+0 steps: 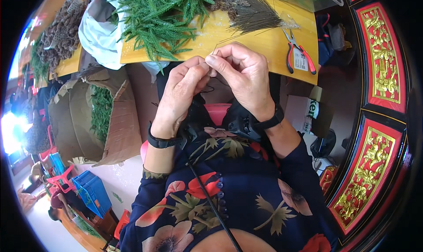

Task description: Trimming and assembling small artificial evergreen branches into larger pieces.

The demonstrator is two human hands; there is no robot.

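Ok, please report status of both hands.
Left hand, right hand: pinching, fingers meeting. Thin strand: between fingers, partly hidden. Pliers: apart, on right; no obstruction seen.

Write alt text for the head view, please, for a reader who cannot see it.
A person's left hand and right hand meet, fingers pinched around something thin, mostly hidden, by the edge of a yellow table. On it lie green sprigs, pine cones, thin dark stems and red-handled pliers. At left, an open cardboard box holds greenery.
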